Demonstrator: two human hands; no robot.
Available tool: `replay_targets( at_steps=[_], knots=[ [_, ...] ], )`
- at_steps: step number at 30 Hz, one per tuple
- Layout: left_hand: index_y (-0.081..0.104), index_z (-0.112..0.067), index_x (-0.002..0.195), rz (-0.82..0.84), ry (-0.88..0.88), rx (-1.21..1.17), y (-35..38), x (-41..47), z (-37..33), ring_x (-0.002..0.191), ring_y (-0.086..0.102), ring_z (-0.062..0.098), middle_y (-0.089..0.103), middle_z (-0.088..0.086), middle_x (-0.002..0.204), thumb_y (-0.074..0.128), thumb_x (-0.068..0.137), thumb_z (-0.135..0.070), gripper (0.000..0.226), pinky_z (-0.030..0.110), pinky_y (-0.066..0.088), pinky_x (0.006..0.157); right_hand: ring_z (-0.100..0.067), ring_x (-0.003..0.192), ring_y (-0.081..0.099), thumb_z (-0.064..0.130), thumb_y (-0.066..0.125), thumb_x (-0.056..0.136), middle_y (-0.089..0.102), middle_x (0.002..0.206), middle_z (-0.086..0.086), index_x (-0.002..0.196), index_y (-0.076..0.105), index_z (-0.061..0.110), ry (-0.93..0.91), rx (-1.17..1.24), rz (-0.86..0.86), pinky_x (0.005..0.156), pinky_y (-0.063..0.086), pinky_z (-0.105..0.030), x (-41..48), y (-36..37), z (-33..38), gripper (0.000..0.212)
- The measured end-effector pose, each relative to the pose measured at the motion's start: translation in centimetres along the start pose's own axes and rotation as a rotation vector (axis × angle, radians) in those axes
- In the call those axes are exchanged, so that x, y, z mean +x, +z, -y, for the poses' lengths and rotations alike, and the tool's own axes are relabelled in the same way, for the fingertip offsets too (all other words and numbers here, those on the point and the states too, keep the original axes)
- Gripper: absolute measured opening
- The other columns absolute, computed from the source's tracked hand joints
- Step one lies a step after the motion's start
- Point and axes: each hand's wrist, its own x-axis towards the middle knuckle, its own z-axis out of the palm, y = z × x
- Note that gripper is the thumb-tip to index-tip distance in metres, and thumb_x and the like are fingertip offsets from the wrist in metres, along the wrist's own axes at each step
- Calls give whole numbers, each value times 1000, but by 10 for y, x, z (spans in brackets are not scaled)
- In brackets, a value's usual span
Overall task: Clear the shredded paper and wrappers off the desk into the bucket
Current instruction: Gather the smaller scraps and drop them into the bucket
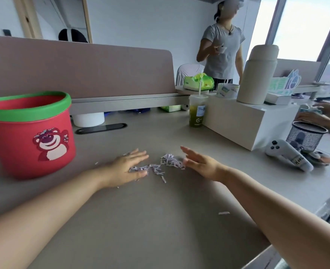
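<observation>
The red bucket, green-rimmed with a bear picture, stands at ten o'clock from my left hand; I cannot see what is in it. At two o'clock a plastic cup holds green drink and a straw, its label too small to read. The shredded paper lies on the grey desk between my left hand and right hand, both straight-fingered and holding nothing.

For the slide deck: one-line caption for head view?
Left hand and right hand bracket lilac shredded paper on the beige desk; red green-rimmed bucket stands left.
</observation>
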Motion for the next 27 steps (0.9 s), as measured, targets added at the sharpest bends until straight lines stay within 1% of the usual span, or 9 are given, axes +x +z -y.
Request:
replay_targets(
  at_steps=[2, 4, 8, 13, 18, 21, 23, 25, 27],
  knots=[
    [9, -31, 145, 18, -117, 113, -1, -6, 5, 143, -10, 8, -1, -11, 156, 12, 44, -97, 121, 40, 6, 118, -11, 135, 33, 35, 48, 91, 32, 149, 5, 141, 25, 32, 15, -34, -47, 105, 21, -17, -17, -7, -8, 55],
    [0, -32, 145, 59, -231, 187, 5, -9, 3, 144, -12, 14, -9, -7, 157, 23, 65, -87, 100, 46, 5, 116, -10, 136, 31, 38, 53, 88, 33, 147, 7, 141, 26, 31, 17, -51, -48, 105, 20, -16, -38, -11, -15, 60],
    [1, -24, 146, -14, -283, 202, 18, -11, -10, 145, -1, 17, 1, 0, 158, 29, 90, -58, 71, 38, 7, 116, -8, 141, 21, 59, 59, 68, 25, 152, 7, 141, 21, 35, -2, -225, 12, 117, 16, -28, -79, -15, -24, 86],
    [11, -19, 146, -50, -252, 124, 25, -16, -14, 145, 9, 16, 10, 0, 157, 31, 91, -53, 67, 31, 10, 116, -16, 144, -11, 74, 47, 67, -6, 157, 8, 142, -5, 39, 82, -620, 72, 119, -2, -47, -102, -5, -27, 98],
    [11, -20, 146, -126, -204, 81, 26, -20, -14, 144, 11, 16, 11, 1, 157, 37, 90, -52, 69, 30, 12, 116, -21, 143, -17, 78, 42, 68, -12, 157, 5, 142, -10, 37, 162, -635, 15, 117, -8, -53, -80, 12, -12, 100],
    [3, -24, 146, -116, -203, 196, 22, -20, -10, 145, -3, 16, -1, -2, 158, 31, 77, -74, 89, 37, 6, 118, -21, 143, -16, 80, 40, 67, -12, 157, 4, 143, -10, 36, 162, -625, 5, 117, -7, -51, -50, 19, -3, 101],
    [-4, -28, 145, -89, -214, 257, 19, -20, -3, 144, -13, 17, -10, -4, 157, 15, 46, -95, 122, 45, 2, 118, -22, 144, -15, 82, 38, 66, -11, 157, 3, 143, -8, 37, 157, -626, 10, 118, -6, -50, -24, 25, 0, 101],
    [-10, -30, 144, -62, -257, 273, 15, -19, 9, 143, -18, 19, -16, -5, 156, 0, 22, -101, 142, 50, 0, 117, -23, 144, -13, 84, 37, 65, -10, 157, 3, 142, -7, 38, 131, -619, 18, 118, -5, -49, 3, 31, 6, 101],
    [-13, -30, 144, -50, -306, 259, 11, -20, 18, 142, -20, 21, -19, -5, 155, -2, 16, -100, 146, 52, 0, 115, -22, 145, -11, 83, 37, 66, -9, 157, 3, 143, -6, 38, 75, -617, 38, 119, -3, -46, 27, 37, 15, 99]
  ],
)
